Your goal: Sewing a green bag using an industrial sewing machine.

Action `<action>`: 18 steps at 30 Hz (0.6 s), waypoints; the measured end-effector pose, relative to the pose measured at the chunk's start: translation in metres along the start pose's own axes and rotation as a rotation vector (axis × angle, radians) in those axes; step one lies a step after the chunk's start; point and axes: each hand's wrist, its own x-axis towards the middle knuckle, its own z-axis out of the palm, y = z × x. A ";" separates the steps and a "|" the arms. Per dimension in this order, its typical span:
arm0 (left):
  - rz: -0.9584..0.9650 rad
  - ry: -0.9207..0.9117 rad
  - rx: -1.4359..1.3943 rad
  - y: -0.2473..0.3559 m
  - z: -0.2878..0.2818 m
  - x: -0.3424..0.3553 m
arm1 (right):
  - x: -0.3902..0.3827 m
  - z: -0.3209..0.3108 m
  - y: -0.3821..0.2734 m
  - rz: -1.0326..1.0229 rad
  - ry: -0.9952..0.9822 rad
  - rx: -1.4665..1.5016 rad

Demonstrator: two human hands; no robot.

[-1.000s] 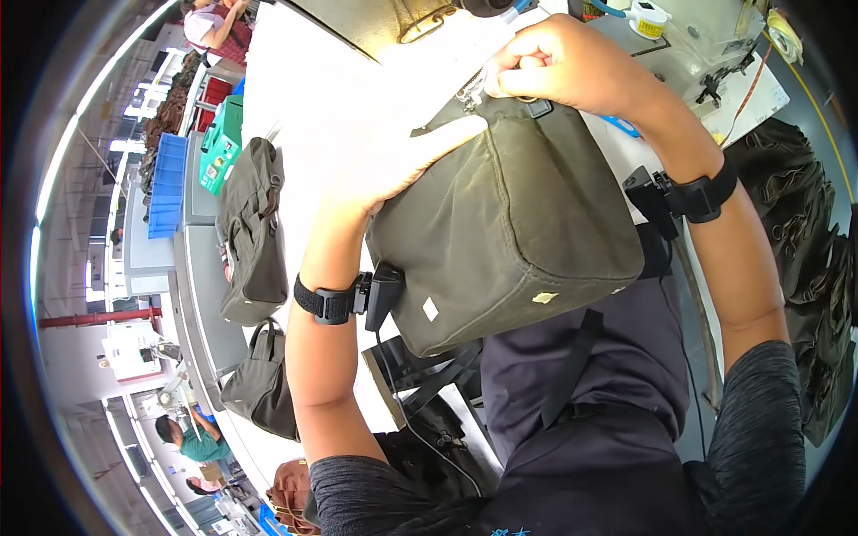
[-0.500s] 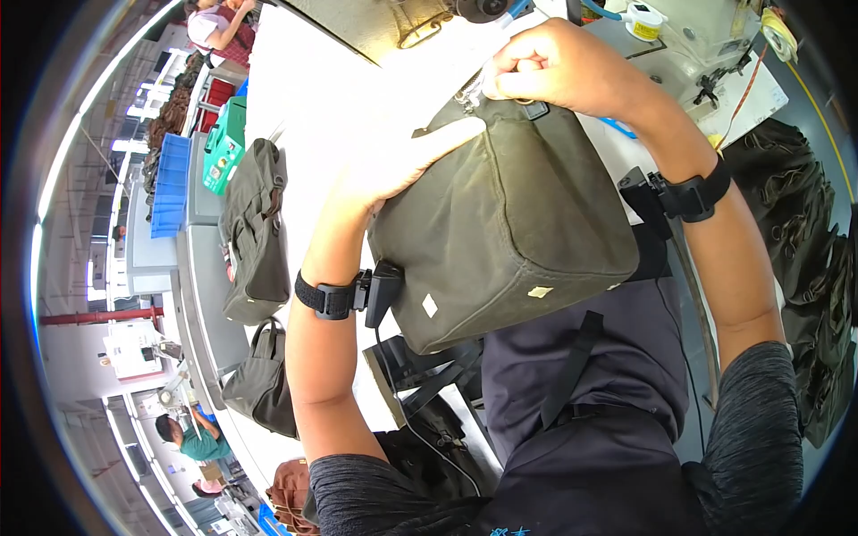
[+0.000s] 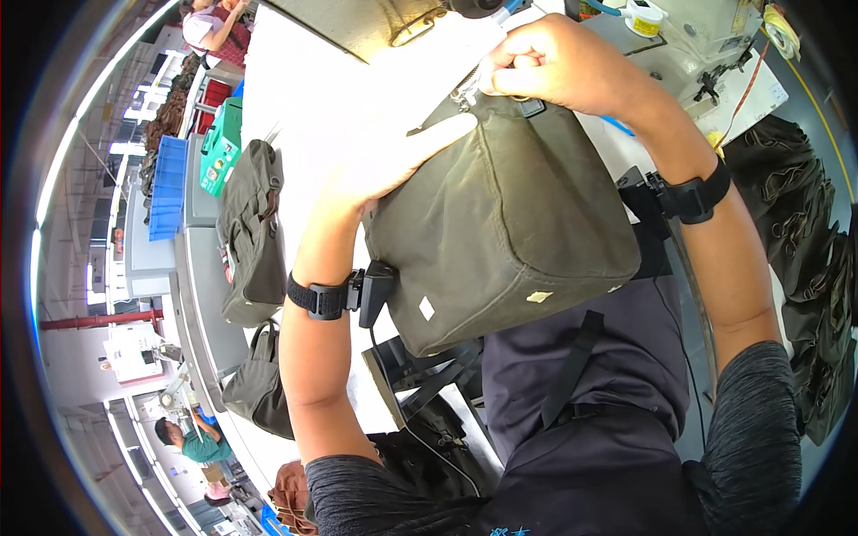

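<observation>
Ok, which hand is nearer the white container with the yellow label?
Right. The right hand is left of the white container, at the held bag; the left hand, touching it too, is farther left and lower in view.

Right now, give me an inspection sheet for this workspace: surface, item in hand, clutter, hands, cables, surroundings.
Surface: white tabletop, washed out by glare.
Item in hand: olive bag, tilted, base toward the lap; metal zipper at its top.
Clutter: two smaller-looking bags at left; white container at upper right.
Hands: left hand against the bag's side, fingers lost in glare; right hand pinching its top edge beside the zipper.
Cables: a thin cable below the left wrist device.
Surroundings: co-workers at left; dark heap at right.
</observation>
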 end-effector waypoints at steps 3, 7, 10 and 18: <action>0.034 0.127 -0.208 0.004 -0.004 0.000 | -0.008 0.000 -0.007 0.116 0.063 -0.118; -0.265 -0.036 -0.677 -0.024 -0.011 0.012 | -0.048 0.020 -0.024 0.087 0.274 -0.110; -0.154 -0.179 -0.315 -0.051 -0.029 0.015 | -0.075 0.043 -0.037 0.190 0.384 -0.019; -0.308 -0.508 -0.333 0.089 -0.118 -0.015 | -0.082 0.052 -0.037 0.276 0.299 0.401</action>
